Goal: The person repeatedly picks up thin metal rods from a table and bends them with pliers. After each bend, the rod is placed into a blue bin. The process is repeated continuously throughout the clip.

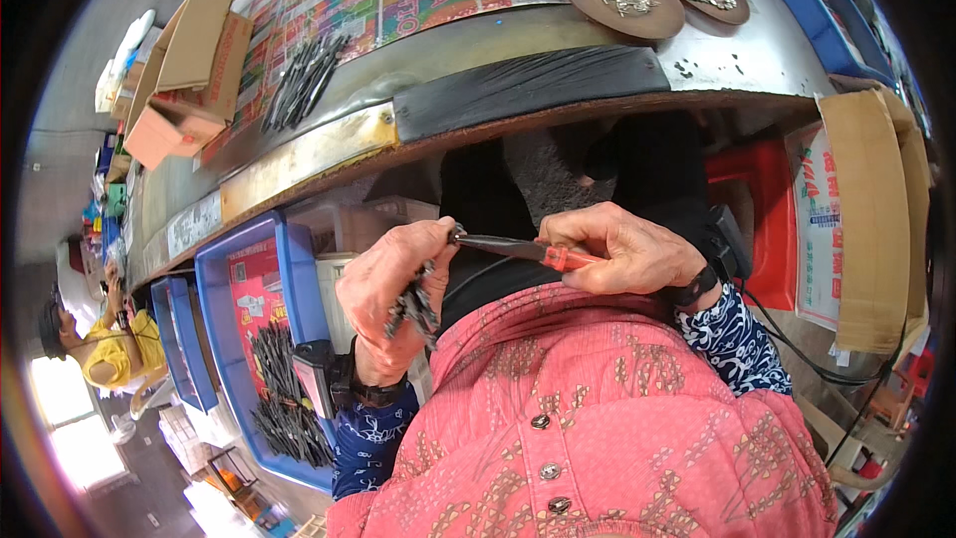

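My left hand (390, 284) is closed round a bunch of thin black strips (413, 311), whose ends hang below the fingers. My right hand (632, 251) grips what look like long-nose pliers (513, 247), with red handles and a dark tapering nose. The tip of that nose meets a small dark end at the left thumb and forefinger; the exact contact is too small to tell. Both hands are above my lap, just short of the bench edge.
Ahead runs a bench with a black padded edge (528, 90), a pile of black strips (304, 80) and two brown dishes (619, 25) of small metal parts. A blue crate (214, 339) with strips stands at left, cardboard boxes (871, 219) at right. A person in yellow (115, 349) is far left.
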